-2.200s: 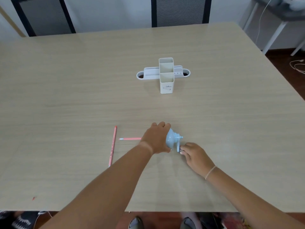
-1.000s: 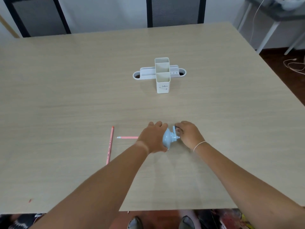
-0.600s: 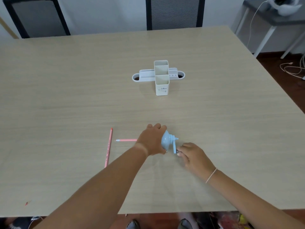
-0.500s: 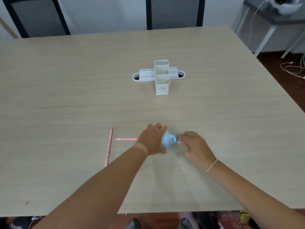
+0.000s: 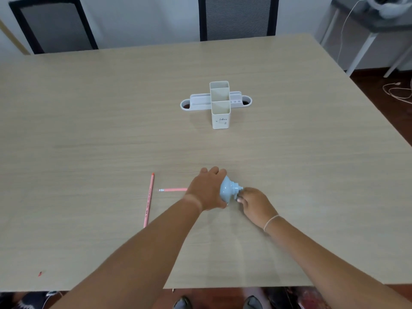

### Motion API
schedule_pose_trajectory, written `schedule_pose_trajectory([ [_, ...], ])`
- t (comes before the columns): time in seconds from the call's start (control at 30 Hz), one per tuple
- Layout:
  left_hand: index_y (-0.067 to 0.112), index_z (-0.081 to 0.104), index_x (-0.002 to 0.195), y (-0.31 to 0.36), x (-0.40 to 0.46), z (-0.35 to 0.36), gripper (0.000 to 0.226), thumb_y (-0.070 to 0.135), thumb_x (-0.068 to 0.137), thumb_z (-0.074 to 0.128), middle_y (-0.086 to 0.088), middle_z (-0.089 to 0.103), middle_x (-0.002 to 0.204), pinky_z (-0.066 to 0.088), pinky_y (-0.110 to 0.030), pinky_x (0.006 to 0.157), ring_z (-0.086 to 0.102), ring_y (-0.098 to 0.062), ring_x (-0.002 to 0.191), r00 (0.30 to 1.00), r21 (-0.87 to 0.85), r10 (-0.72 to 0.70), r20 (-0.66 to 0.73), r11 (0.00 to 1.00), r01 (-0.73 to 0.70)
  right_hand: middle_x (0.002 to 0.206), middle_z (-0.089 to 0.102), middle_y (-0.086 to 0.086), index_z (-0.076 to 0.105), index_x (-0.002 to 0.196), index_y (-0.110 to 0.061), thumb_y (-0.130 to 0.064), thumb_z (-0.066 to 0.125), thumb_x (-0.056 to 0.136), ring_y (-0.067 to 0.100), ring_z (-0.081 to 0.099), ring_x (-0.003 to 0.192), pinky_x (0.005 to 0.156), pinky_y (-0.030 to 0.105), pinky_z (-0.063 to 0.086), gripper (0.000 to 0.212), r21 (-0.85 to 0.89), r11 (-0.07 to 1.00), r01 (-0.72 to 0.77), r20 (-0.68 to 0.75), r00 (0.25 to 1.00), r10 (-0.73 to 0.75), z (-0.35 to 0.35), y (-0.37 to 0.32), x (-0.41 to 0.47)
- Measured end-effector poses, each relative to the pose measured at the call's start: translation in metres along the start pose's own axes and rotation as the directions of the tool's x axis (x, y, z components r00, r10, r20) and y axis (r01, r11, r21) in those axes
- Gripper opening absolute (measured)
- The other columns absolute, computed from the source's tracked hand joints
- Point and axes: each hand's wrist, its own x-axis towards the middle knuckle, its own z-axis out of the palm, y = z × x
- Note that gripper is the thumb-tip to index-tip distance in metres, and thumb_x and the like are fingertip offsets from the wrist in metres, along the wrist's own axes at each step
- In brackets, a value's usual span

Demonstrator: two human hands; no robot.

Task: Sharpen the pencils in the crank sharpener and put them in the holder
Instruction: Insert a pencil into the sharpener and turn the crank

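Note:
A light blue crank sharpener (image 5: pixel 227 190) lies on the wooden table (image 5: pixel 89 130) near its front. My left hand (image 5: pixel 207 190) grips the sharpener's body from the left. My right hand (image 5: pixel 254 204) pinches the crank handle on its right side. A pink pencil (image 5: pixel 174 189) sticks out to the left from under my left hand, its tip end hidden inside. A second pink pencil (image 5: pixel 149 200) lies loose on the table further left. The white pencil holder (image 5: pixel 220 121) stands upright at mid-table, far beyond both hands.
Two black chairs (image 5: pixel 236 18) stand behind the far edge. A side table with cables (image 5: pixel 365 30) is at the back right. A small red scrap (image 5: pixel 40 273) lies near the front left corner. The table's front edge runs close below my forearms.
My right hand has circled around the crank, going from below it to above and back down again. My left hand and the inserted pencil stay put.

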Motion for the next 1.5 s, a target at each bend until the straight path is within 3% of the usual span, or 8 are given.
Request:
schedule_pose_trajectory([
  [0.17,0.014,0.044,0.119,0.0,0.0,0.001,0.067,0.036,0.065,0.076,-0.004,0.051,0.114,0.048,-0.037,0.087,0.044,-0.029,0.103,1.0,-0.007,-0.003,0.008,1.0,0.004,0.06,0.032,-0.014,0.061,0.077,0.002,-0.01,0.044,0.084,0.018,0.04,0.071,0.059,0.019,0.02,0.022,0.069,0.993,0.1,-0.11,0.99,-0.092,-0.015,-0.009,-0.038],
  [0.4,0.014,0.046,0.116,0.001,0.0,-0.001,0.064,0.036,0.064,0.076,-0.005,0.052,0.113,0.048,-0.037,0.082,0.045,-0.03,0.102,1.0,-0.014,-0.001,-0.015,1.0,0.0,0.079,0.064,0.016,0.068,0.09,-0.001,-0.013,0.043,0.081,0.028,0.058,0.082,0.065,0.017,0.026,0.03,0.077,0.99,0.118,-0.226,0.969,-0.097,-0.051,-0.026,-0.008],
  [0.77,0.013,0.045,0.117,0.0,-0.002,-0.002,0.066,0.038,0.065,0.077,-0.007,0.051,0.115,0.049,-0.039,0.085,0.046,-0.029,0.103,1.0,0.003,0.006,-0.009,1.0,-0.006,0.081,0.059,0.019,0.066,0.092,0.001,-0.002,0.047,0.089,0.033,0.056,0.085,0.076,0.039,0.045,0.02,-0.021,0.997,0.077,-0.133,0.988,-0.079,-0.063,-0.031,0.007],
  [0.9,0.023,0.029,0.139,-0.002,-0.005,-0.006,0.092,0.045,0.064,0.077,-0.005,0.043,0.13,0.046,-0.039,0.096,0.043,-0.029,0.114,0.999,-0.046,0.011,0.045,0.999,-0.009,0.077,0.051,0.009,0.065,0.093,-0.001,-0.006,0.045,0.09,0.032,0.056,0.086,0.076,0.038,0.044,0.022,-0.051,0.997,0.052,-0.093,0.994,-0.057,-0.067,-0.036,0.0],
  [1.07,0.035,0.012,0.147,-0.016,-0.02,-0.019,0.105,0.049,0.065,0.077,0.0,0.025,0.149,0.032,-0.039,0.111,0.033,-0.028,0.131,1.0,-0.241,-0.007,0.024,0.97,0.012,0.114,0.058,0.015,0.054,0.126,-0.012,-0.017,0.049,0.09,0.032,0.053,0.107,0.09,0.037,0.046,0.037,-0.134,0.991,0.014,-0.09,0.996,-0.026,-0.075,-0.047,-0.009],
  [1.2,0.031,0.021,0.146,-0.046,-0.037,-0.028,0.086,0.045,0.076,0.069,0.001,0.031,0.149,0.028,-0.037,0.113,0.027,-0.024,0.137,0.995,-0.25,-0.071,0.067,0.964,0.085,0.128,0.05,0.012,0.042,0.136,-0.012,-0.018,0.052,0.089,0.032,0.047,0.114,0.097,0.037,0.043,0.048,-0.169,0.981,0.098,-0.155,0.98,-0.125,-0.077,-0.072,-0.011],
  [1.37,0.02,0.043,0.138,-0.066,-0.041,-0.025,0.051,0.029,0.089,0.057,-0.004,0.048,0.139,0.034,-0.032,0.11,0.043,-0.021,0.13,0.989,-0.166,-0.098,0.109,0.979,0.115,0.138,0.043,0.007,0.038,0.136,-0.012,-0.024,0.056,0.087,0.028,0.041,0.126,0.105,0.039,0.038,0.054,-0.221,0.963,0.155,0.148,0.981,-0.124,-0.048,-0.101,-0.003],
  [1.5,0.013,0.064,0.115,-0.066,-0.039,-0.018,0.027,0.02,0.093,0.05,-0.01,0.063,0.115,0.043,-0.037,0.095,0.055,-0.026,0.111,0.997,-0.123,-0.06,0.044,0.99,0.065,0.131,0.049,0.01,0.043,0.129,-0.007,-0.021,0.06,0.084,0.028,0.044,0.123,0.099,0.038,0.042,0.05,-0.274,0.956,0.109,0.193,0.98,-0.057,-0.035,-0.105,0.01],
])
